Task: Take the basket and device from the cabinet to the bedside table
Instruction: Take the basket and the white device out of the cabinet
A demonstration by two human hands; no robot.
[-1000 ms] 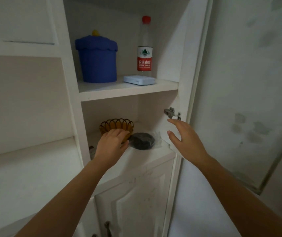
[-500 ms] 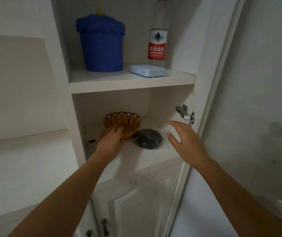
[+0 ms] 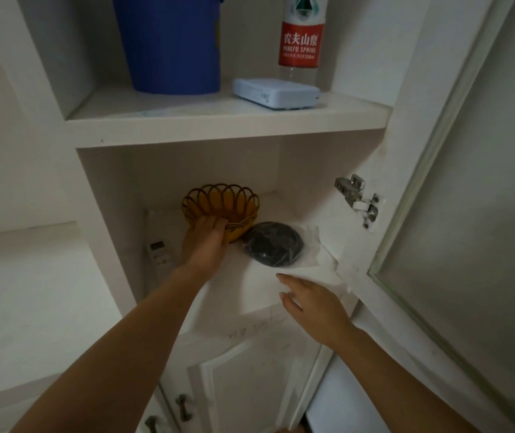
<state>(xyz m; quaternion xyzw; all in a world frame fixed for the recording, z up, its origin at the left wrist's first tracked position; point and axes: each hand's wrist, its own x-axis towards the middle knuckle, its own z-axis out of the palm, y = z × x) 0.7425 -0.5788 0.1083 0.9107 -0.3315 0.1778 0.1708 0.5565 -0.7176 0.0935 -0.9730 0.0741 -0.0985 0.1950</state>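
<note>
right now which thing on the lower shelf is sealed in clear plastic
The black round device, right of the amber basket; basket and remote are bare.

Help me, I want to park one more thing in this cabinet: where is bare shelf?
Upper shelf: bare front strip before the blue bucket and white box. Lower shelf: bare front, between the left hand and right hand. Crowded further back: basket, bagged black device, remote.

Left hand (image 3: 206,242) on the basket (image 3: 220,205) rim, right hand (image 3: 315,307) open near the bagged device (image 3: 273,243).
</note>
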